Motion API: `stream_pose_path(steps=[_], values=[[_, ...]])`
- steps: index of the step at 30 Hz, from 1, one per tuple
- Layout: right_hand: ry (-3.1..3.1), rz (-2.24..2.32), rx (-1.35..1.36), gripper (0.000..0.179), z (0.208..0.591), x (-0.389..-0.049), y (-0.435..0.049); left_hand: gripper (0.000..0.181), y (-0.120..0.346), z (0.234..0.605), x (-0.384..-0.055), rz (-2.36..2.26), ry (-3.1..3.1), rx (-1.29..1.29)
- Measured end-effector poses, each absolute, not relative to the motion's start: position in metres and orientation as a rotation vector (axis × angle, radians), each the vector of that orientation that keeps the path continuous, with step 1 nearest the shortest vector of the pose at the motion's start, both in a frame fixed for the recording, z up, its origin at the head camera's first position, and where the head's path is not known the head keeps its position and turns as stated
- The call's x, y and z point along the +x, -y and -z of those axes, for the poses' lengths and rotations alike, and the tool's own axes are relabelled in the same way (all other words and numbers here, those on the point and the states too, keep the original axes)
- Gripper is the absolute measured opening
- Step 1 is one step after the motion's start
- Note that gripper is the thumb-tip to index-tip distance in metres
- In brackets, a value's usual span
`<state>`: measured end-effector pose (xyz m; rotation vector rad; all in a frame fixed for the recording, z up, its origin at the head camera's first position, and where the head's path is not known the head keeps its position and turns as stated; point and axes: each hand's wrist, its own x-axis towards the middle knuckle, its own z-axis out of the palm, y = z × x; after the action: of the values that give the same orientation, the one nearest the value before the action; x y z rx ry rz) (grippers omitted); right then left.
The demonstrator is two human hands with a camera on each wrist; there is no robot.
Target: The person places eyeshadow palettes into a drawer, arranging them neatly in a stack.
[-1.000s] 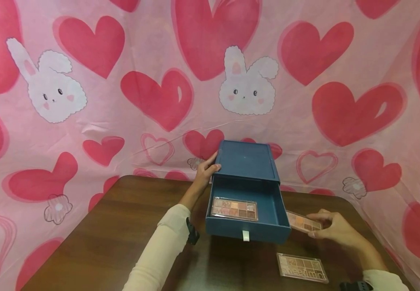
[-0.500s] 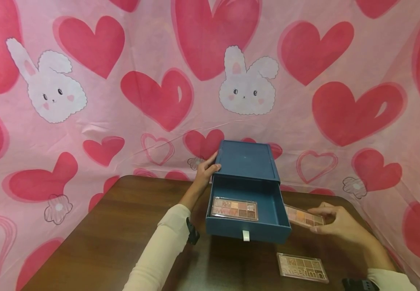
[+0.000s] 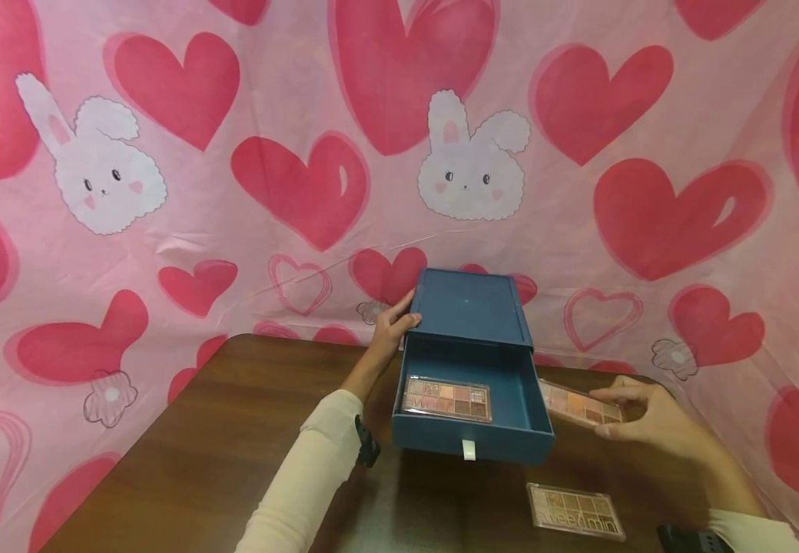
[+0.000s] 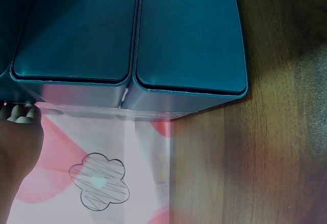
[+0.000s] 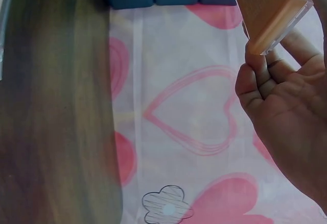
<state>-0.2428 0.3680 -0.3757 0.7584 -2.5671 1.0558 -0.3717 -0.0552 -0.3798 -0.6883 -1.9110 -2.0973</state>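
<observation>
A blue stacked drawer unit (image 3: 469,303) stands toward the back of the table with its top drawer (image 3: 472,442) pulled out. An eyeshadow palette (image 3: 446,399) lies in that drawer, at the front left. My left hand (image 3: 392,326) holds the unit's left side, thumb over the top edge; in the left wrist view the hand (image 4: 20,142) shows only partly. Right of the drawer, my right hand (image 3: 648,418) pinches a second palette (image 3: 579,403) by its right end, tilted; the drawer wall overlaps its left end. In the right wrist view this palette (image 5: 268,15) shows edge-on above curled fingers.
A third eyeshadow palette (image 3: 575,511) with lettering on its clear lid lies on the brown wooden table (image 3: 254,438), in front of the drawer at the right. Behind the table hangs a pink cloth (image 3: 289,100) printed with hearts and rabbits.
My right hand has moved slightly away from me and to the right, bringing the pinched palette with it. The left hand, the drawer and the other palettes have stayed put.
</observation>
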Motion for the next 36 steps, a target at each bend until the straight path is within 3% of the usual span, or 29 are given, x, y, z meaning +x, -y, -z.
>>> stream_pose_path(steps=[36], values=[[2.454, -1.139, 0.929, 0.053, 0.318, -0.232, -0.363, 0.068, 0.054, 0.381, -0.373, 2.097, 1.906, -0.693]])
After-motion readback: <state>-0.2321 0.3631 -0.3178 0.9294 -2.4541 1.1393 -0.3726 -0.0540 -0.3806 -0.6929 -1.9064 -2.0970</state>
